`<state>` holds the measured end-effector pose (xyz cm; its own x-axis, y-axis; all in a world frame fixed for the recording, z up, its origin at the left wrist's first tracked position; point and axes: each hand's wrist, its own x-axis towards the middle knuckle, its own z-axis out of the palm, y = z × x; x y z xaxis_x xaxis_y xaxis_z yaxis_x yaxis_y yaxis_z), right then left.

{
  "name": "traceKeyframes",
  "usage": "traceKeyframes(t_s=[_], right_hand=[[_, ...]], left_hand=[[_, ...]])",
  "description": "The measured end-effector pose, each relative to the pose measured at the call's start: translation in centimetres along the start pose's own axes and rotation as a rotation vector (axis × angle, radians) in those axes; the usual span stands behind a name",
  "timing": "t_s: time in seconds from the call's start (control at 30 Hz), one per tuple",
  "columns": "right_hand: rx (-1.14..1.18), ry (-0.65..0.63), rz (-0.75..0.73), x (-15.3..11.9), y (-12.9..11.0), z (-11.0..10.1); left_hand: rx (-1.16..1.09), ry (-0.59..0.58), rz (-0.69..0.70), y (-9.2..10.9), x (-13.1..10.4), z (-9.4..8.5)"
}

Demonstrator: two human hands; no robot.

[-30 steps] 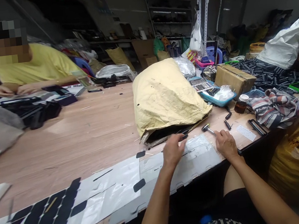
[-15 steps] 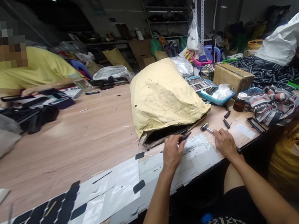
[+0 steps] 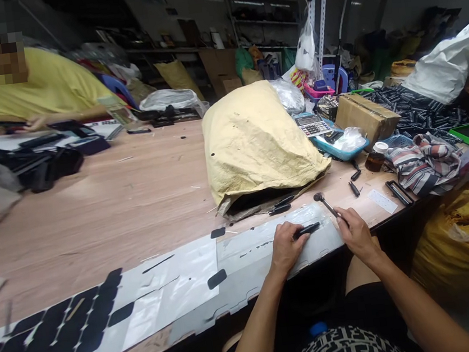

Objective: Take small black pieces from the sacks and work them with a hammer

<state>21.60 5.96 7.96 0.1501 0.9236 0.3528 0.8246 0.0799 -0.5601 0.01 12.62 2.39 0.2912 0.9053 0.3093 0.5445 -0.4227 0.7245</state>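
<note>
Head view of the near edge of the wooden table (image 3: 136, 204). Your left hand (image 3: 285, 247) rests on the white plastic sheet (image 3: 259, 246) that runs along the table's front edge, its fingers curled around a slim black piece (image 3: 307, 228) which sticks out to the right from between thumb and fingers. Your right hand (image 3: 354, 231) lies just beside it at the sheet's right end, closed on the handle of a small hammer (image 3: 324, 202); the hammer's dark head points away from you and sits near the sheet's far corner. The two hands are near each other but apart. Beyond them, two more black pieces (image 3: 279, 206) lie on the table at the open mouth of the tan sack (image 3: 256, 139), which slumps across the middle of the table. What the black pieces are cannot be told at this size; they look like narrow clips or pen-like parts. To the right of the sack stand a calculator (image 3: 312, 125), a blue tray (image 3: 337, 150) and a cardboard box (image 3: 366, 118). At far left, a person in a yellow shirt (image 3: 38, 85) works at the same table, hands well apart from yours
</note>
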Motion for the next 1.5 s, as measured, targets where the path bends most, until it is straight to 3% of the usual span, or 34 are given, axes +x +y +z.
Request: traceKeyframes(t_s=[0.1, 0.3, 0.57, 0.93, 1.07, 1.17, 1.27, 1.5], right_hand=[[0.22, -0.082, 0.013, -2.0, -1.5, -0.6], [0.298, -0.138, 0.002, -4.1, -3.1, -1.1], [0.327, -0.131, 0.001, -4.5, -2.1, 0.5], [0.318, -0.18, -0.015, -4.4, -2.5, 0.7], [0.165, -0.063, -0.03, -1.8, -0.7, 0.3], [-0.127, 0.019, -0.031, 0.8, 1.1, 0.5], [-0.385, 0.012, -0.04, 2.8, 2.5, 1.4], [-0.614, 0.055, -0.109, 2.8, 2.8, 3.1]], left_hand=[[0.009, 0.011, 0.0, 0.0, -0.1, 0.2], [0.031, 0.035, 0.016, 0.0, -0.2, 0.4], [0.009, 0.049, 0.016, 0.3, -0.1, 0.5], [-0.007, 0.039, -0.03, 0.5, 0.1, 0.4], [-0.009, 0.043, -0.025, 0.5, 0.0, 0.5], [-0.003, 0.024, -0.017, 0.5, 0.1, 0.3], [-0.007, -0.006, 0.003, 0.6, 0.2, 0.1], [-0.046, -0.004, -0.048, 0.9, -0.1, -0.4]])
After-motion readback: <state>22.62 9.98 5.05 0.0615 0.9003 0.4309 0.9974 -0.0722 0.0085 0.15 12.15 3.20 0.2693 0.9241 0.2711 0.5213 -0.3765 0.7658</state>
